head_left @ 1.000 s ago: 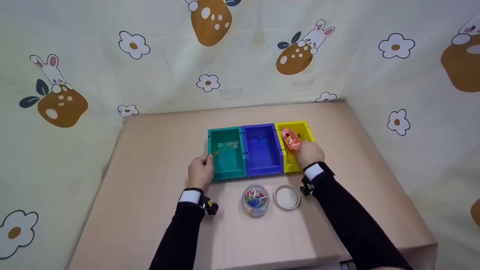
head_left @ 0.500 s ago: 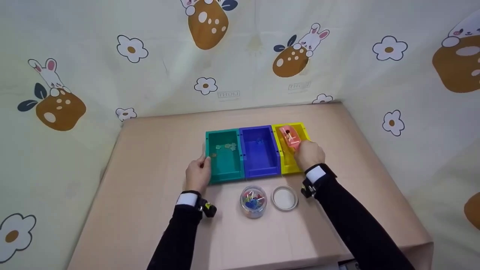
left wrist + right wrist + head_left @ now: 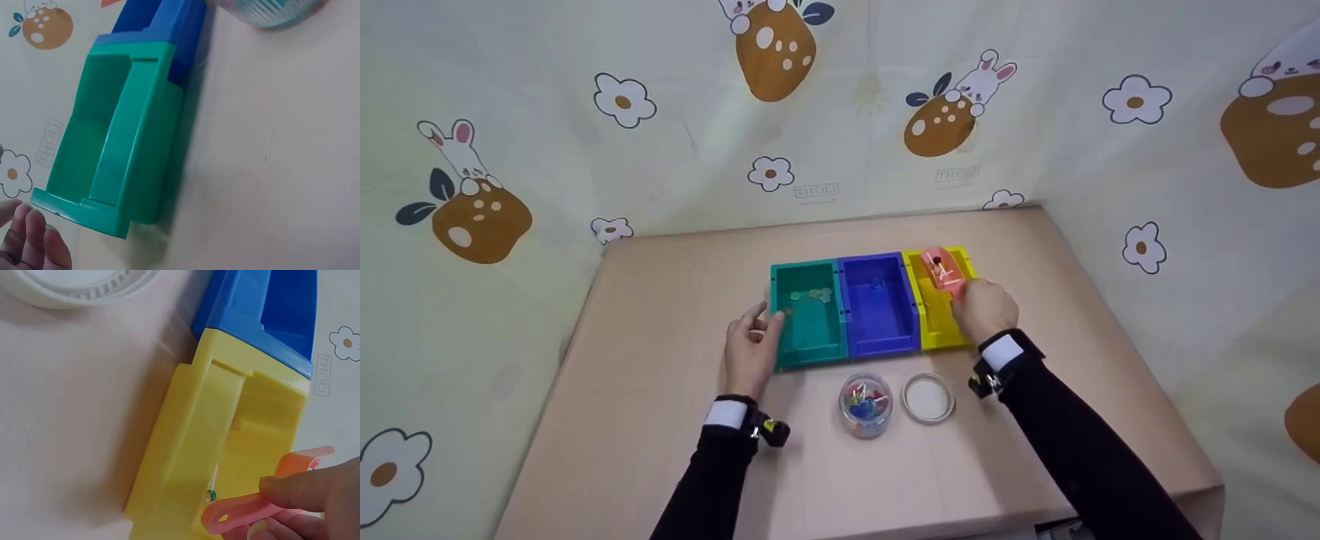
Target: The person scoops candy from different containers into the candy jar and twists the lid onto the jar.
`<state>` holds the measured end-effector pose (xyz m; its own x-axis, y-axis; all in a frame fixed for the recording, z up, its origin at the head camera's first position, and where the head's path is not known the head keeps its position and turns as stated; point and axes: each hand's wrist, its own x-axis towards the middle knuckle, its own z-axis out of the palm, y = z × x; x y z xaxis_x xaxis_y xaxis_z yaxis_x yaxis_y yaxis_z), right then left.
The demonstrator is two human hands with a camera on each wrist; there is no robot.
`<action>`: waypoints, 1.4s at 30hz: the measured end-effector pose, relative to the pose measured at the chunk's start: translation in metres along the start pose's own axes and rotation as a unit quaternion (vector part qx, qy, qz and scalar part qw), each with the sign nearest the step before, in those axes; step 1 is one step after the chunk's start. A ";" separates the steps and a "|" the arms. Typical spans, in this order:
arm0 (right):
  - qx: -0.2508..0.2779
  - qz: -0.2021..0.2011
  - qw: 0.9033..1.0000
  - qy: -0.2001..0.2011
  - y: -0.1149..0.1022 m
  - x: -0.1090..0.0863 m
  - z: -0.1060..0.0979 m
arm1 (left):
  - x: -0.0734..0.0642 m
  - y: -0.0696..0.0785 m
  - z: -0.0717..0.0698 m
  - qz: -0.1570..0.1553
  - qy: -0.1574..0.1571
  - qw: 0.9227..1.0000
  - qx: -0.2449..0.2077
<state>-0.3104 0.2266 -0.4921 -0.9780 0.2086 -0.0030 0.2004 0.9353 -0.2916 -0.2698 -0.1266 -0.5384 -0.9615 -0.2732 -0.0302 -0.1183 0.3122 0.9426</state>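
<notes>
My right hand (image 3: 988,311) grips a pink scoop (image 3: 941,268) by its handle, above the yellow bin (image 3: 939,322). Small pieces, one dark, sit in the scoop. In the right wrist view, a green bead (image 3: 211,495) and an orange bead (image 3: 236,424) lie inside the yellow bin. My left hand (image 3: 748,352) is at the left edge of the green bin (image 3: 814,337), thumb close to the rim and fingers spread loosely. Pale translucent pieces (image 3: 817,295) lie in that bin. Between these two stands the blue bin (image 3: 877,322) with small blue pieces (image 3: 879,283).
In front of the bins stands a clear jar (image 3: 865,409) of mixed colourful pieces. Its round white lid (image 3: 928,397) lies to the right of it. A beige cloth covers the table (image 3: 660,315), and a patterned curtain (image 3: 690,180) hangs behind.
My left hand has loosened from the green bin's edge and shifted slightly left. The right hand has raised and tilted the scoop somewhat, still above the yellow bin.
</notes>
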 end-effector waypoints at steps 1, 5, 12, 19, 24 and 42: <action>0.003 0.004 1.000 -0.003 0.000 -0.001 -0.002 | -0.002 0.001 0.000 0.007 0.000 1.000 -0.008; 0.018 0.010 1.000 0.001 0.002 -0.004 -0.007 | -0.009 0.004 0.002 0.034 -0.008 0.999 -0.032; 0.040 -0.007 0.999 0.025 0.004 -0.014 -0.013 | -0.020 0.002 0.004 0.071 -0.030 0.996 -0.040; 0.058 -0.013 0.998 0.022 0.005 -0.022 -0.018 | -0.034 0.002 0.006 0.074 -0.057 0.995 -0.030; 0.076 -0.031 0.996 0.027 0.007 -0.029 -0.022 | -0.048 -0.002 0.011 0.072 -0.095 0.992 -0.032; 0.126 -0.104 0.984 0.078 0.001 -0.067 -0.043 | -0.091 -0.027 0.038 0.078 -0.306 0.947 -0.054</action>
<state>-0.2421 0.2263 -0.4509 -0.9718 0.0794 0.2222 -0.0430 0.8662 -0.4978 -0.1891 -0.0753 -0.5741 -0.9331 0.3571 -0.0436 0.0316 0.2020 0.9789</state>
